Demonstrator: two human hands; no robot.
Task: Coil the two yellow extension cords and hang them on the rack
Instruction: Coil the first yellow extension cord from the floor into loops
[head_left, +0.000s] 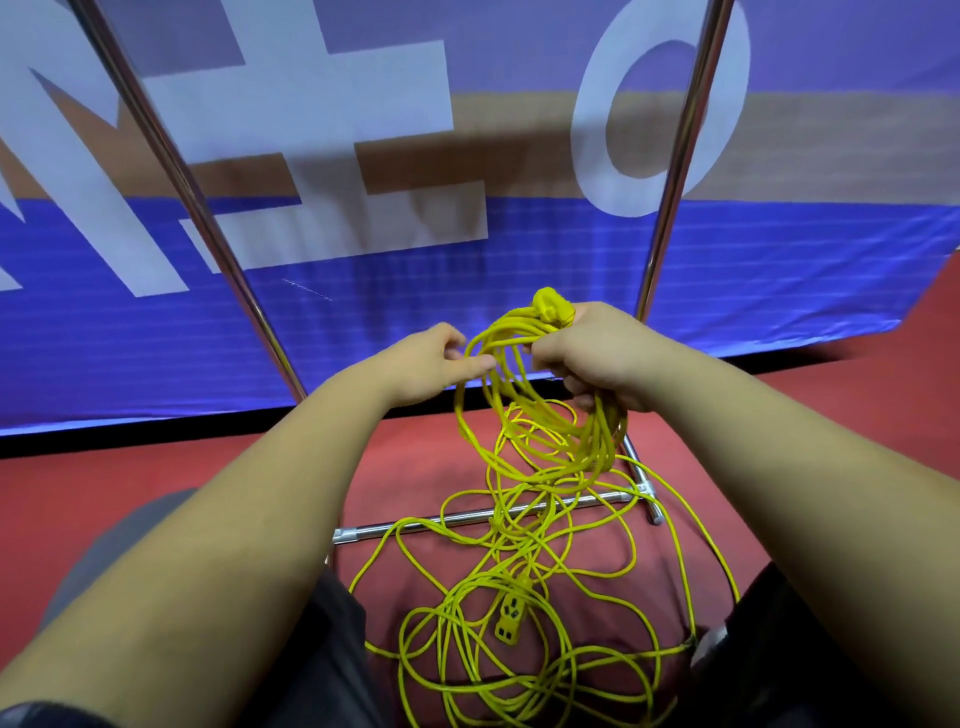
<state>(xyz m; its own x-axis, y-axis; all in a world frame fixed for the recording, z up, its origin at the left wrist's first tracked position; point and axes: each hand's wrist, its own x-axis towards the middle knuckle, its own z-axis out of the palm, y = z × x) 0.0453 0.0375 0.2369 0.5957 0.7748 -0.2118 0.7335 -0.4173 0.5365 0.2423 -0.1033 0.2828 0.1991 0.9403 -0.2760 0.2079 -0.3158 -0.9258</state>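
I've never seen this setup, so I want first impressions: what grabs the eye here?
Bright yellow cord loops hang at centre, gripped by the right hand while the left hand pinches a strand beside it. Below them a loose yellow tangle sprawls on the red floor across the rack's base bar. Behind stands a blue banner with huge white letters.

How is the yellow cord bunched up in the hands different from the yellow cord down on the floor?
The held coil hangs in gathered loops from the right hand; the floor cord sprawls in a loose tangle. A plug tops the held coil; a socket end lies among the floor cord. Both are thin and yellow.
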